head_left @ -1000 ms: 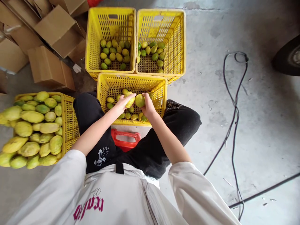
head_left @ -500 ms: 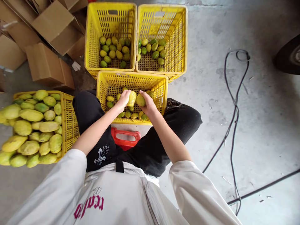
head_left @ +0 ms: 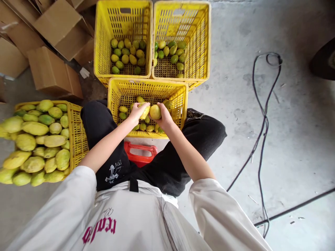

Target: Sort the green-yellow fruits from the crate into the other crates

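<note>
I sit over a yellow plastic crate (head_left: 119, 91) that holds several green-yellow mangoes. My left hand (head_left: 137, 112) is closed round a yellowish mango (head_left: 145, 112). My right hand (head_left: 164, 118) grips a rounder yellow-green mango (head_left: 155, 112). Both fruits are held side by side, almost touching, above the fruit lying in the crate. My legs in black trousers flank the crate.
Two more yellow crates (head_left: 123, 21) (head_left: 199, 38) with mangoes stand behind. A heaped crate of large mangoes (head_left: 75, 136) is at my left. Cardboard boxes (head_left: 54, 73) lie at the back left. A red stool (head_left: 140, 153) is under me. A black cable (head_left: 261, 122) runs over the concrete floor at right.
Both hands stay over the near crate. The left hand has turned its mango from nearly upright to a lower tilt, and the two fruits have come slightly closer together.
</note>
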